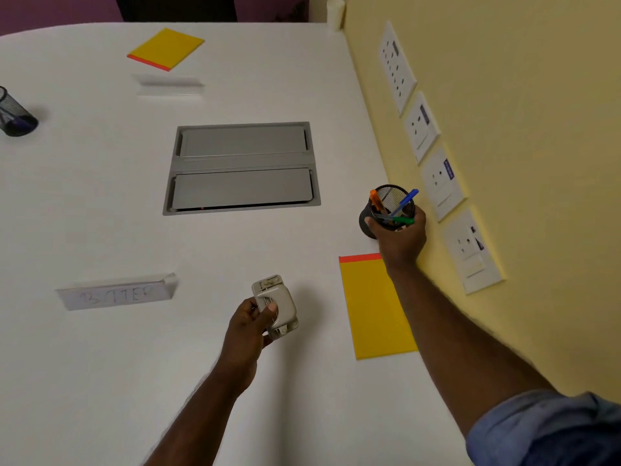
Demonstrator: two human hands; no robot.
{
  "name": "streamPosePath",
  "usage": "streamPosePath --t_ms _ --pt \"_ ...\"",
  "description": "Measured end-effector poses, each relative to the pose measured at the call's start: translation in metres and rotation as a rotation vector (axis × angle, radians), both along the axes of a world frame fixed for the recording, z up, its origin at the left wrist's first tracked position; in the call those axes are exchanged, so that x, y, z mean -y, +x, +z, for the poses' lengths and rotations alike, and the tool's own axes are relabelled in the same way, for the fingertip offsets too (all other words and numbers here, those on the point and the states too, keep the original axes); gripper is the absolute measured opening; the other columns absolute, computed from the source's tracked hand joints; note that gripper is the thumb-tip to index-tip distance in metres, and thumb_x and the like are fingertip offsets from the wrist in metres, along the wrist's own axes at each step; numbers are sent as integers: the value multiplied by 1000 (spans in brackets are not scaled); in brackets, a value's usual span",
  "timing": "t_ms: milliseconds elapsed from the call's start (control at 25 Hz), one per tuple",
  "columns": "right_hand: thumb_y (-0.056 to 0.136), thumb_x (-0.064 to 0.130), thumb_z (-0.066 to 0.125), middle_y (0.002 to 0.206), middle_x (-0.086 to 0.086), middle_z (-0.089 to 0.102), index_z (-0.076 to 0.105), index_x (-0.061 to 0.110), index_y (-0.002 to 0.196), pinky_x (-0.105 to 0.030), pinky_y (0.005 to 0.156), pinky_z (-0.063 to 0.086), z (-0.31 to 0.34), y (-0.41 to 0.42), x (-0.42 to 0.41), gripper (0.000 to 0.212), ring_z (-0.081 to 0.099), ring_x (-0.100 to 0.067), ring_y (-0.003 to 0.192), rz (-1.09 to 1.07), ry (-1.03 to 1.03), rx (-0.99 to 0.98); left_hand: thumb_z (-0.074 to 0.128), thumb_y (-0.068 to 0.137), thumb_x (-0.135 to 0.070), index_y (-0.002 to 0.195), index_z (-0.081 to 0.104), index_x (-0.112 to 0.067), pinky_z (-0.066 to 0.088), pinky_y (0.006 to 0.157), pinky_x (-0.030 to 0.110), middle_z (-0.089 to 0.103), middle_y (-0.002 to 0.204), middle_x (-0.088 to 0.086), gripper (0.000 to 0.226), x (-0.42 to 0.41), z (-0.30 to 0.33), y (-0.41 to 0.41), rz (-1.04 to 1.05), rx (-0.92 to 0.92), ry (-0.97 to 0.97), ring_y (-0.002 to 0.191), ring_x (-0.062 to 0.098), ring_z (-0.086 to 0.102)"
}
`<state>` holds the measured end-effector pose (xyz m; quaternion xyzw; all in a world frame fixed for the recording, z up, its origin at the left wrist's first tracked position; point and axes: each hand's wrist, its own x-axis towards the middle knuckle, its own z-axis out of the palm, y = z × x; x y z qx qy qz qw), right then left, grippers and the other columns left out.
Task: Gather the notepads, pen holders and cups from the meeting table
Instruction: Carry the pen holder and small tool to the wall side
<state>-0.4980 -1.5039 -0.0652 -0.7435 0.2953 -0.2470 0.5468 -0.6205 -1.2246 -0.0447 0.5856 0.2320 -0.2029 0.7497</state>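
My right hand (400, 240) grips a black mesh pen holder (386, 210) with orange, blue and green pens, near the table's right edge. My left hand (250, 326) holds a beige hole punch (275, 306) on the table. A yellow notepad with a red top strip (373, 307) lies just below the right hand, partly under my forearm. A second yellow notepad (166, 48) lies at the far side. Another black mesh pen holder (15, 112) stands at the left edge. A white cup (335, 13) stands at the far right corner by the wall.
A grey cable-box lid (242, 168) is set into the white table (100, 196). Two clear name plates lie on it, one near (116, 292) and one far (169, 85). The yellow wall (521, 95) with several socket plates runs along the right.
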Motion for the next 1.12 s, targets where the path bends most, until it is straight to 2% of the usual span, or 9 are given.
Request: streamPosePath --t_ms 240,400,520,760,880,1001,1121 --pt "57 21 93 128 -9 60 50 5 129 2 71 45 -20 48 8 85 54 -9 109 -11 8 -18 56 95 -16 110 62 -10 57 64 25 73 103 7 18 -3 -15 13 37 -14 -4 91 18 72" --pt "58 22 92 128 -9 60 49 5 129 -1 74 47 -29 66 12 85 57 -15 112 -2 -5 -23 56 95 -16 111 62 -11 57 68 28 74 103 6 18 -1 -21 18 39 -24 4 94 21 71" --pt "58 24 92 128 -8 61 50 5 130 -8 75 51 -35 71 13 85 60 -19 115 -6 -15 -32 55 95 -14 109 62 -10 57 64 25 74 99 4 16 0 -24 19 42 -34 -2 90 19 72" --pt "59 24 92 129 -9 60 49 5 130 0 66 47 -40 74 19 86 60 -21 115 -48 -23 -35 55 95 -15 113 62 -13 57 66 26 74 105 6 19 1 -29 18 29 -40 -4 97 23 71" --pt "59 23 91 130 -10 60 48 4 132 -6 71 51 -45 75 22 87 60 -22 117 -43 -18 -50 56 95 -16 114 62 -14 58 67 26 73 107 7 20 2 -30 17 22 -42 -9 98 24 71" --pt "59 19 92 131 -11 59 48 2 132 -27 84 58 -49 76 24 87 59 -25 118 -33 -2 -62 56 95 -15 112 63 -15 58 66 27 74 106 6 19 1 -32 16 20 -42 -7 97 22 71" --pt "61 20 91 132 -11 58 46 2 134 -25 85 55 -55 74 26 87 58 -24 120 -21 -20 -71 56 95 -15 112 63 -15 58 67 28 74 106 6 19 0 -34 16 17 -46 -8 97 23 71"
